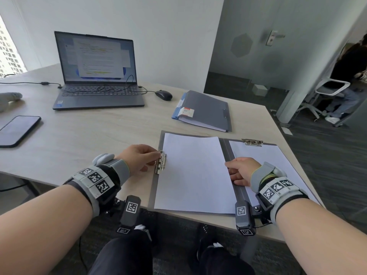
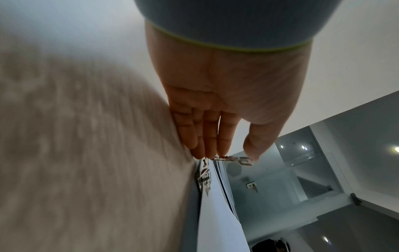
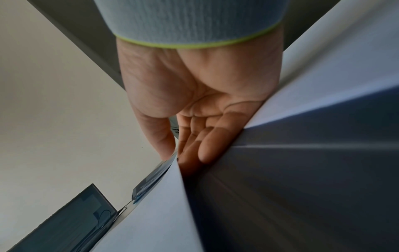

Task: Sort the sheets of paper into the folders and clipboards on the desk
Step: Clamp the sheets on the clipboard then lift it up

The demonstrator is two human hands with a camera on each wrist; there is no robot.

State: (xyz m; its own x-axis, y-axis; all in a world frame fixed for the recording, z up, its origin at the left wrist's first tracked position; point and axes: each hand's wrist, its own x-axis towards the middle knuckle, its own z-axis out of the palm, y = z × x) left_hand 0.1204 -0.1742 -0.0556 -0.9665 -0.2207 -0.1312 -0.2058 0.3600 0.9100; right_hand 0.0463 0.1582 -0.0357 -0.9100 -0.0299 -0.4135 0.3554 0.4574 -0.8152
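Note:
An open grey folder lies at the desk's near edge. A white sheet covers its left panel, and another sheet sits under the top clip on the right panel. My left hand pinches the lever of the metal side clip at the folder's left edge; in the left wrist view the clip lever sits between thumb and fingertips. My right hand pinches the left sheet's right edge, thumb on top, fingers beneath.
A closed grey folder with a red-and-white label lies behind. Farther left stand a laptop, its cable, a mouse and a phone. The desk edge runs just under my wrists. A seated person is beyond the glass at right.

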